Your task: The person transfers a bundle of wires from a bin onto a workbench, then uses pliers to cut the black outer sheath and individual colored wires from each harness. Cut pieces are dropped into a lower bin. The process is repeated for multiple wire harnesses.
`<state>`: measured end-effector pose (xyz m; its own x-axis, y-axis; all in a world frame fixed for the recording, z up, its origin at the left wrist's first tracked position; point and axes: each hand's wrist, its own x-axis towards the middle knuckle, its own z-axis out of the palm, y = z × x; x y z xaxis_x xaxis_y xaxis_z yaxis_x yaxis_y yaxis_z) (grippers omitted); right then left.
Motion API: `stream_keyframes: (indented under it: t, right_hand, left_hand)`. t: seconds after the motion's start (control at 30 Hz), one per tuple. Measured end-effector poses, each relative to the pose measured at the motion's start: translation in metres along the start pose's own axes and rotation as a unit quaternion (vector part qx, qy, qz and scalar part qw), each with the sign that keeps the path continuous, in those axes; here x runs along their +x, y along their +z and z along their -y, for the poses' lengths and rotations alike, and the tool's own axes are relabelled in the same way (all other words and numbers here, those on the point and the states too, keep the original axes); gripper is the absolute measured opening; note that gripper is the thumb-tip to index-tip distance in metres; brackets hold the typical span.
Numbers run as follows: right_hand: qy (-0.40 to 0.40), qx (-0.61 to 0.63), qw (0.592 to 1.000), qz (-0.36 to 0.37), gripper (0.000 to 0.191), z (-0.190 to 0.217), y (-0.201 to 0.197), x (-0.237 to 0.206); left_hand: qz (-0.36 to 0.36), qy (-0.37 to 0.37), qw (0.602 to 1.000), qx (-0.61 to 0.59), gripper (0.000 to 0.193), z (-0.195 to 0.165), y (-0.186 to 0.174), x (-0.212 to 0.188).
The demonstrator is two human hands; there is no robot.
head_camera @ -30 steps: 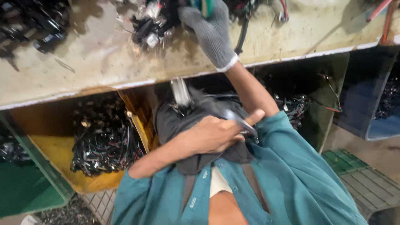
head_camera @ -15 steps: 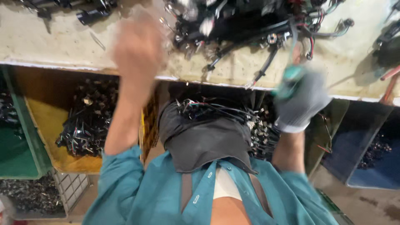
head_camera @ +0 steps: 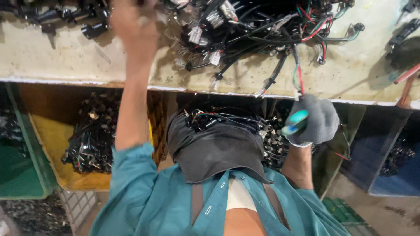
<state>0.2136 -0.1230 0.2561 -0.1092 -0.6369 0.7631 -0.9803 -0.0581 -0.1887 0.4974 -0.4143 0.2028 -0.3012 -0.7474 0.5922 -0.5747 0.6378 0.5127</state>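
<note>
The grip of the gloved right hand (head_camera: pixel 316 120) is closed around a teal-handled tool (head_camera: pixel 295 122), just below the bench (head_camera: pixel 52 57) edge. The bare left hand (head_camera: pixel 133 24) is blurred; its grip I cannot tell. A tangled black wire bundle (head_camera: pixel 253 30) lies on the bench, between both hands.

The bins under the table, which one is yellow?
The yellow bin sits below the left hand and holds a heap of black wire pieces. The bin beside it is green; the far one is blue.
</note>
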Motion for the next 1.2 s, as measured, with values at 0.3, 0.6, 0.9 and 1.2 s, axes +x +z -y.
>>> stream_keyframes:
  t: [0.3,0.6,0.9,1.2]
  right_hand:
    - [0.072,0.017,0.961,0.265,0.033,-0.006,0.013,0.005]
    - [0.206,0.026,0.965,0.162,0.042,-0.017,0.049,0.010]
    - [0.158,-0.031,0.948,0.275,0.031,-0.006,0.024,0.018]
    - [0.181,0.056,0.916,0.352,0.021,-0.021,0.018,-0.009]
  left_hand:
    - [0.270,-0.378,0.737,-0.491,0.036,-0.135,-0.045,-0.105]
    - [0.341,-0.177,0.814,-0.436,0.030,-0.159,-0.028,-0.124]
    - [0.586,-0.245,0.717,-0.286,0.044,-0.173,-0.023,-0.101]
    - [0.450,-0.255,0.711,-0.476,0.042,-0.157,-0.008,-0.123]
